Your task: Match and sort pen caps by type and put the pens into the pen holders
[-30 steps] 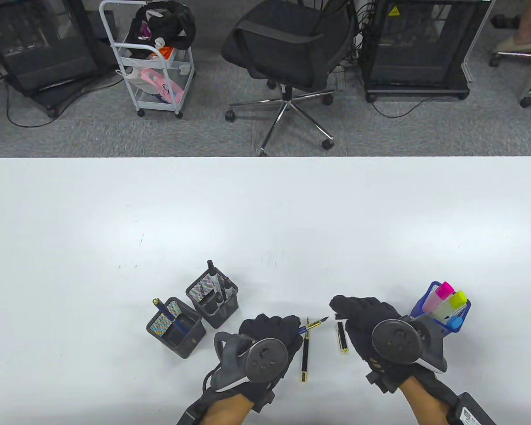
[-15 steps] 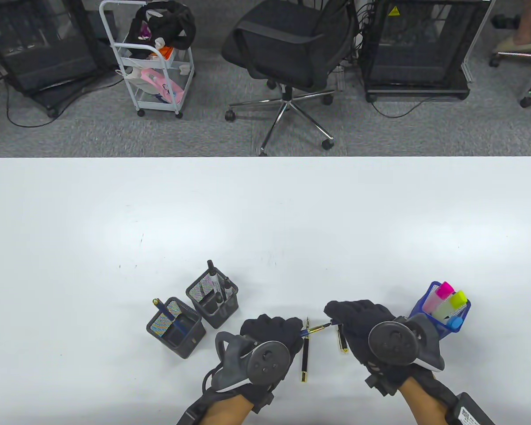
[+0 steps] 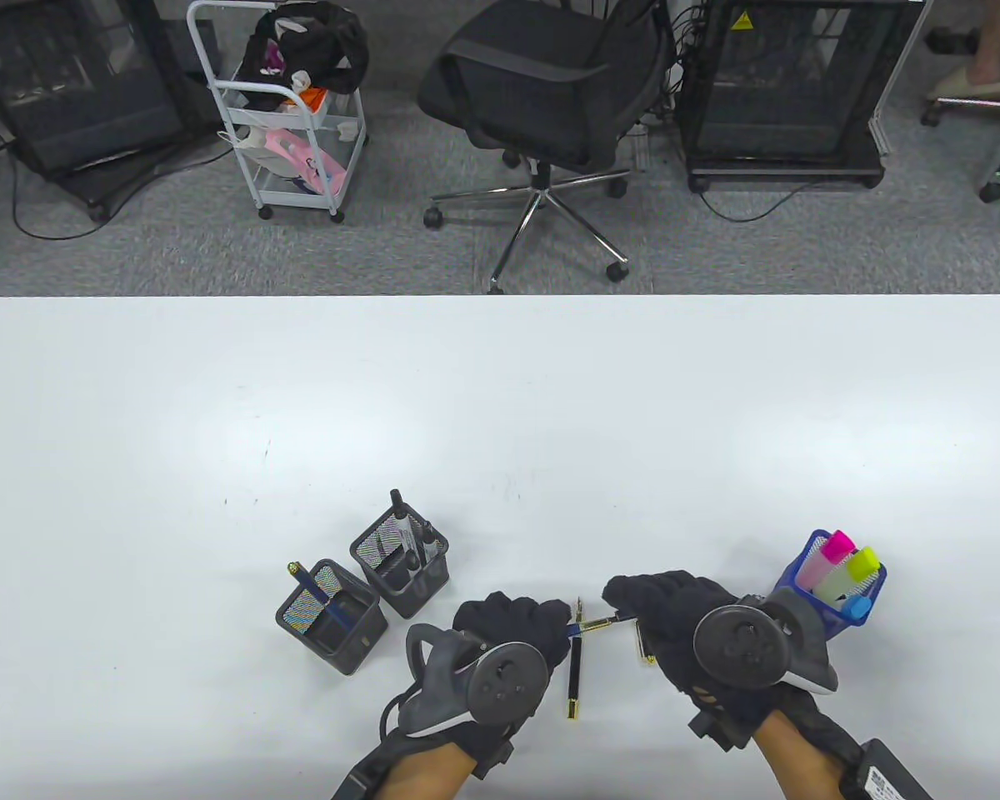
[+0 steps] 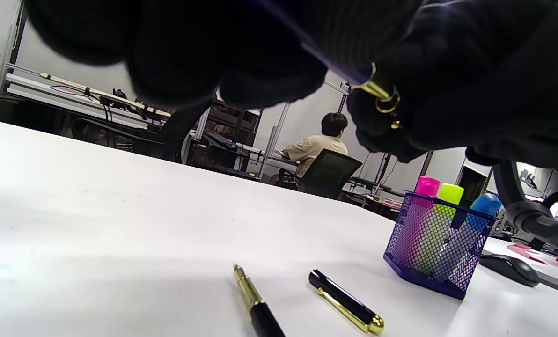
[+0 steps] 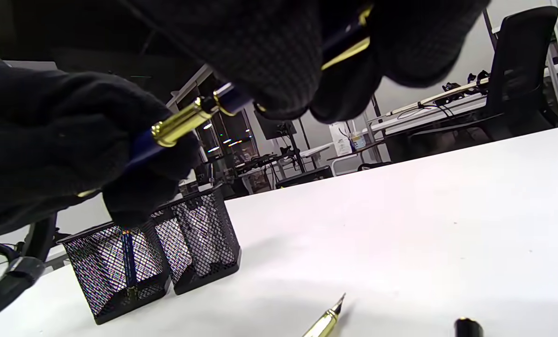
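Cap (image 5: 349, 42) now over blue-gold pen (image 3: 593, 623)

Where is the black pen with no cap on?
In the table view, the black pen lies on the table between the left hand and right hand.

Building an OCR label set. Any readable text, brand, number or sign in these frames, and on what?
No words, brands or numbers can be read.
Yellow warning triangles on the black cabinets behind the table: symbol too small to read.
White label on the device at the right wrist: print too small.
Print on a marker in the black mesh holder: blurred.
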Tool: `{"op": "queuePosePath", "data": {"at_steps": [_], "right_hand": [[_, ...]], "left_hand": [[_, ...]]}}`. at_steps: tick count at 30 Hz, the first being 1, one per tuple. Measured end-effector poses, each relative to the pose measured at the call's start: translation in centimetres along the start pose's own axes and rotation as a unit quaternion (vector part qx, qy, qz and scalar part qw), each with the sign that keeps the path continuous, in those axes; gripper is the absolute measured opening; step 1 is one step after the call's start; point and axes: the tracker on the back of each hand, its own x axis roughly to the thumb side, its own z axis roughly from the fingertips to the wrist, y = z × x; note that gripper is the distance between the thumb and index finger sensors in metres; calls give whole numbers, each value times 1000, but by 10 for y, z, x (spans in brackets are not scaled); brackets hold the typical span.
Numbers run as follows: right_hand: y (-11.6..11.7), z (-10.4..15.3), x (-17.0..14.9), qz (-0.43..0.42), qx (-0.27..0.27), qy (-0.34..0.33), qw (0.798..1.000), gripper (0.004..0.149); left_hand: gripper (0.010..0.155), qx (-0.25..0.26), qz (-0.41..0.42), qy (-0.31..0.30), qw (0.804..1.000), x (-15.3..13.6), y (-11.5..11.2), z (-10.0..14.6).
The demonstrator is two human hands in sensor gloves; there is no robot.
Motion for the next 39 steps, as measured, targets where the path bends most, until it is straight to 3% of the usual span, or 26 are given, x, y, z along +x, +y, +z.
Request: {"op": "queuePosePath", "data": {"at_steps": [8, 10, 12, 16, 20, 26, 30, 33, 34, 39], "right_hand": [[5, -3, 19, -29, 38, -35, 998, 54], [6, -3, 24, 11, 29, -40, 999, 56], [8, -3, 26, -45, 24, -34, 998, 56], [10, -6, 26, -31, 47, -16, 998, 62], [14, -6, 25, -79, 52, -16, 995, 71], [10, -4, 26, -122, 14, -18, 992, 82], [3, -1, 20, -88, -33, -14, 995, 85], [1, 1, 8, -69, -29, 7, 997, 83], [2, 2, 2, -57, -26, 18, 998, 82], [4, 1, -7, -45, -13, 31, 998, 82]], "left_hand": [[48, 6, 1, -26, 1000, 14, -3, -1], [47, 5, -46, -27, 999, 17, -3, 1], [47, 11, -70, -35, 997, 17, -1, 0], [45, 21, -128, -40, 991, 25, -1, 2], [46, 50, -188, -61, 979, 46, 1, 2], [54, 54, -107, -85, 989, 41, 2, 5], [71, 63, -70, -67, 993, 30, 21, 6], [85, 86, -15, -17, 996, 9, 51, 12], [87, 109, 18, 15, 994, -7, 71, 17], [81, 175, 35, 110, 978, -60, 119, 46]]}}
